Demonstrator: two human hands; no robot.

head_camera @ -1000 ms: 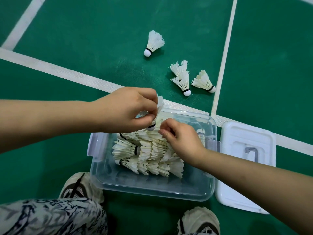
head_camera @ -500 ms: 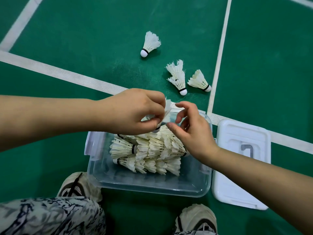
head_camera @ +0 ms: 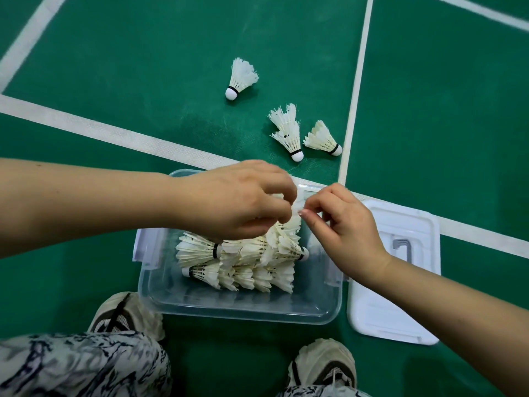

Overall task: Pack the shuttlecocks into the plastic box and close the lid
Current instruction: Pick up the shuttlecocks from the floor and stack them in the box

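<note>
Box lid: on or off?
Off. The white lid lies flat on the green floor beside the clear box, whose top is open with shuttlecocks stacked inside.

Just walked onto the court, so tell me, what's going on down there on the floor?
A person is crouched over a clear plastic box, packing shuttlecocks. Stacks already lie inside. Both hands meet above the box: the left hand pinches a shuttlecock and the right hand reaches its fingertips to it. Shuttlecocks are left on the green floor beyond the box: one alone, and a nested stack beside another. The white lid lies off, right of the box.
</note>
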